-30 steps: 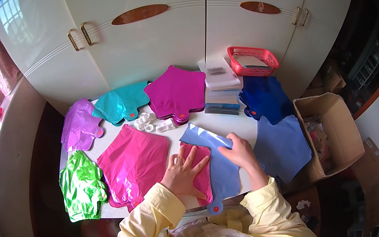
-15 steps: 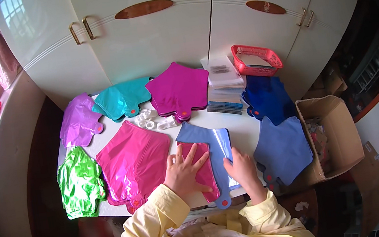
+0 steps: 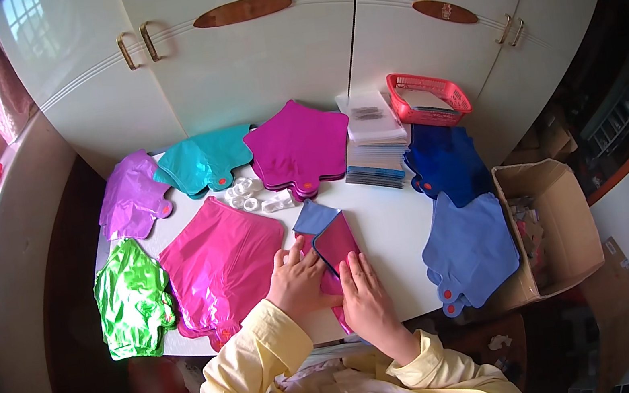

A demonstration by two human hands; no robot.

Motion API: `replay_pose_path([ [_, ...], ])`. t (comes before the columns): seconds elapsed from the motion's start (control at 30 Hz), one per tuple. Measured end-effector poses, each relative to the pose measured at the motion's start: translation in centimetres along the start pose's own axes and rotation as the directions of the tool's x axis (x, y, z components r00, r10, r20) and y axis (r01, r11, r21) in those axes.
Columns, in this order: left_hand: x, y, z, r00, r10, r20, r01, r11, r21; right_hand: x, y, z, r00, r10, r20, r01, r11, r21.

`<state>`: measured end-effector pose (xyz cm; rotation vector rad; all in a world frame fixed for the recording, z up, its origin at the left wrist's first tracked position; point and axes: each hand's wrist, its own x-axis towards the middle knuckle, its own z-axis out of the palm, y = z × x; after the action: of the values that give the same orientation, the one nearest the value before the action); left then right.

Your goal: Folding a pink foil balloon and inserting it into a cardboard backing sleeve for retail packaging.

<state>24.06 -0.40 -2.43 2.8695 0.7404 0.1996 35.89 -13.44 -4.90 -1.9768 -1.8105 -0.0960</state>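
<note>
On the table's near middle lies a folded foil balloon point(image 3: 340, 233), pink on its upper face with a dark blue edge running across it. A blue flap point(image 3: 316, 216) of foil shows at its far end. My left hand point(image 3: 295, 285) rests on its left side, fingers stretched and slightly apart. Flat on its right side is my right hand point(image 3: 366, 302), fingers straight and side by side. Both hands hide much of the near half. Left of them lies a large, flat pink star-shaped foil balloon point(image 3: 219, 264).
Flat foil balloons surround the work: green point(image 3: 133, 301), purple point(image 3: 132, 199), teal point(image 3: 204, 164), magenta point(image 3: 297, 146), dark blue point(image 3: 448, 164) and light blue point(image 3: 468, 247). White rolls point(image 3: 245, 195), stacked clear sleeves point(image 3: 376, 126) and a red basket point(image 3: 430, 98) sit behind. A cardboard box point(image 3: 559, 225) stands right.
The blue foil's right part has been turned over leftward, so pink now faces up there. My right hand moved left from the foil's edge and lies flat on the fold.
</note>
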Motion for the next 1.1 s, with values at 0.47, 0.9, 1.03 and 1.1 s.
replay_pose_path([
  [0.47, 2.9, -2.0, -0.3, 0.938, -0.336, -0.084, 0.223, 0.771, -0.597, -0.3, -0.2, 0.6, 1.0, -0.022, -0.002, 0.022, 0.998, -0.063],
  [0.9, 3.7, -2.5, 1.4, 0.926, -0.321, -0.2, 0.179, 0.837, -0.517, -0.5, 2.2, -2.3, 0.972, 0.212, -0.097, -0.15, 0.887, 0.438],
  [1.03, 2.9, -2.3, 1.3, 0.952, -0.194, -0.238, 0.05, 0.861, -0.505, 0.5, 5.6, -3.2, 0.95, 0.311, -0.037, -0.23, 0.773, 0.592],
  [1.1, 2.3, -2.1, 1.2, 0.96, -0.076, -0.269, -0.02, 0.941, -0.339, 1.5, 7.0, -2.7, 0.939, 0.344, 0.01, -0.296, 0.794, 0.531],
])
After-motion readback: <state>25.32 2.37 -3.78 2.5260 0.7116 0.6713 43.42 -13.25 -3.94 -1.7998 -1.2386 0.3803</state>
